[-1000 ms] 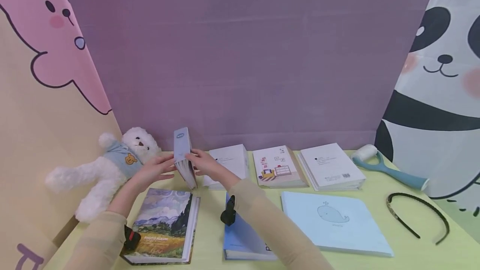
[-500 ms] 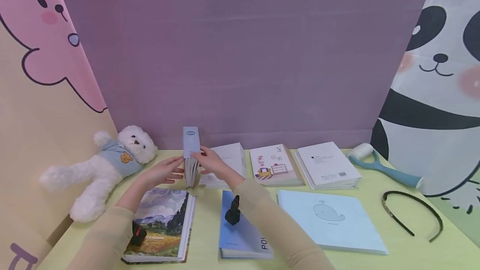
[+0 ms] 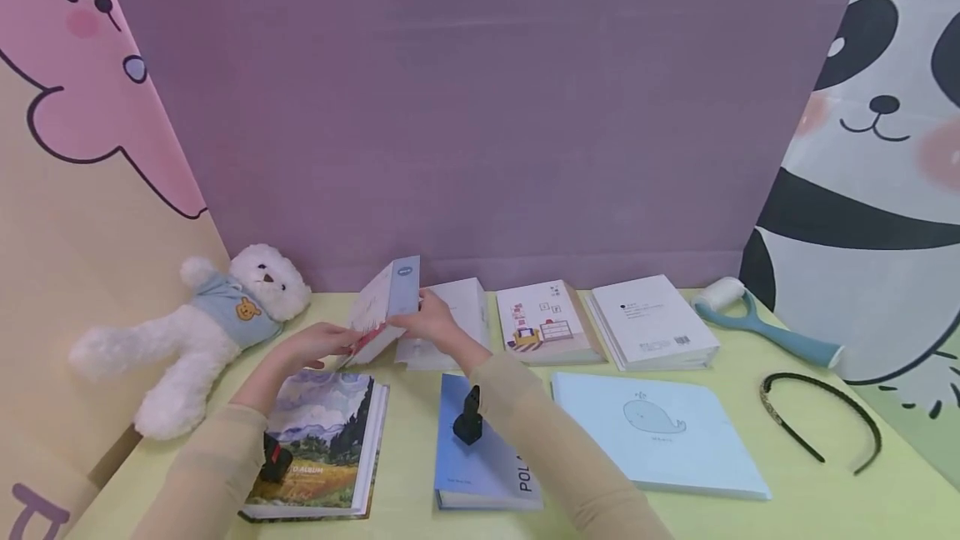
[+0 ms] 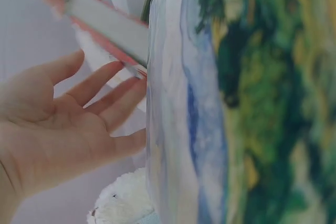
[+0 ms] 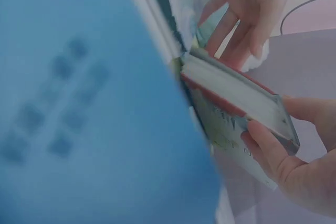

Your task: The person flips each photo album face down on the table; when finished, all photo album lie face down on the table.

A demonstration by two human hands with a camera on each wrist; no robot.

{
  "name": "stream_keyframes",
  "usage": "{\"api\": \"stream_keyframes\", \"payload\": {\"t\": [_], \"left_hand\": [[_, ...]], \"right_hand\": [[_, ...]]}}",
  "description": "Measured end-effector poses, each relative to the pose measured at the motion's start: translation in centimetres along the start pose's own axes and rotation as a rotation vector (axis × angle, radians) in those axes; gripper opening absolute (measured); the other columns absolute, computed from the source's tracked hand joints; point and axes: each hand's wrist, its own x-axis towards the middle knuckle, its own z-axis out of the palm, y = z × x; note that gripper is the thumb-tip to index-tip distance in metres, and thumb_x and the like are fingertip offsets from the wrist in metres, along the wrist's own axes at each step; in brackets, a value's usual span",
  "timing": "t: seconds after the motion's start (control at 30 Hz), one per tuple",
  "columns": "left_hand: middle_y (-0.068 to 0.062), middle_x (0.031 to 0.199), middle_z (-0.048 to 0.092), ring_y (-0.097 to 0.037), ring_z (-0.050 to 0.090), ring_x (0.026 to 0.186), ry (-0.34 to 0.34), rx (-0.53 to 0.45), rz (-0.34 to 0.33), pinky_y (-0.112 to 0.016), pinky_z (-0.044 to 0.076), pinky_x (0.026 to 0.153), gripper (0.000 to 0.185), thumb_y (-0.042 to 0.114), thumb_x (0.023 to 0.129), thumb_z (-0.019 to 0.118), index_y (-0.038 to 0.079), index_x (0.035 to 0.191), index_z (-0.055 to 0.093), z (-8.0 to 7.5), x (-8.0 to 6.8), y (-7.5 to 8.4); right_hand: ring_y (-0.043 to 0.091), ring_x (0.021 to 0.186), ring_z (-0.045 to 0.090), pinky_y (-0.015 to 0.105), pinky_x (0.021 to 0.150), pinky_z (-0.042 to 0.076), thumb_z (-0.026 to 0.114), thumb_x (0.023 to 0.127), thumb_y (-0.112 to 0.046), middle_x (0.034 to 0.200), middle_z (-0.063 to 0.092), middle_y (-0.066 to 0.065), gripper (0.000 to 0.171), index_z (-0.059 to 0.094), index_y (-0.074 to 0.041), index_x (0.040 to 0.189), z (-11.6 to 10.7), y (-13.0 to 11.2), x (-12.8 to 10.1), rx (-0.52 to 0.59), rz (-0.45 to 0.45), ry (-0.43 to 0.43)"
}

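Observation:
My right hand (image 3: 433,319) holds a small thick photo album (image 3: 378,300) by its grey-blue spine, the album tilted over the back left of the table. In the right wrist view, thumb and fingers pinch the album (image 5: 236,95) at the spine end, its page block showing between the covers. My left hand (image 3: 315,342) is at the album's lower left edge. Its fingers look extended in the left wrist view, with the fingertips close to the album (image 4: 107,24); a painted cover hides part of them. Just below lies a landscape-covered photo album (image 3: 330,432).
Along the back lie a white album (image 3: 465,307), an album with a room drawing (image 3: 551,327) and another white album (image 3: 652,319). Nearer are a blue album (image 3: 468,482) and a whale album (image 3: 675,457). A teddy bear (image 3: 240,307), lint roller (image 3: 787,340) and headband (image 3: 798,382) flank them.
The held album has turned from upright, spine facing me, to leaning left with its cover showing. My right hand has moved slightly right with it; my left hand is now at its lower edge.

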Motion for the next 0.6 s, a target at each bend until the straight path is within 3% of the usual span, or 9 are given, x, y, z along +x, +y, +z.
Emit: {"api": "stream_keyframes", "payload": {"t": [0.27,0.37,0.47,0.6], "left_hand": [[-0.022,0.134,0.037,-0.039,0.034,0.122,-0.008,0.063,-0.056,-0.059,0.033,0.088,0.052,0.036,0.092,0.040,-0.002,0.128,0.041,-0.7,-0.9,-0.3],[-0.022,0.132,0.038,-0.039,0.035,0.121,0.003,0.087,-0.074,-0.059,0.033,0.087,0.050,0.035,0.091,0.041,-0.002,0.125,0.044,-1.0,-1.4,-0.2],[-0.023,0.129,0.042,-0.039,0.038,0.118,0.026,0.141,-0.102,-0.057,0.036,0.085,0.048,0.035,0.091,0.042,-0.002,0.120,0.050,-1.5,-1.7,-0.3],[-0.023,0.124,0.046,-0.039,0.041,0.115,0.040,0.212,-0.136,-0.054,0.041,0.080,0.047,0.036,0.090,0.042,-0.002,0.117,0.053,-2.2,-2.0,-0.9]], "right_hand": [[0.024,0.098,0.057,0.030,0.070,0.053,0.069,0.075,-0.015,0.117,0.049,0.018,0.068,0.030,0.000,0.129,0.6,0.7,0.4,0.028,0.055,-0.026],[0.022,0.090,0.059,0.030,0.071,0.052,0.067,0.076,-0.014,0.110,0.054,0.016,0.057,0.040,0.003,0.123,0.7,0.8,0.6,-0.007,0.042,-0.044],[0.017,0.079,0.059,0.032,0.072,0.051,0.064,0.079,-0.015,0.097,0.059,0.012,0.036,0.053,0.004,0.108,0.8,0.6,0.7,-0.061,0.045,-0.071],[0.019,0.080,0.059,0.035,0.076,0.050,0.061,0.081,-0.018,0.095,0.061,0.010,0.027,0.060,0.002,0.100,1.1,0.6,0.7,-0.056,0.072,-0.108]]}}
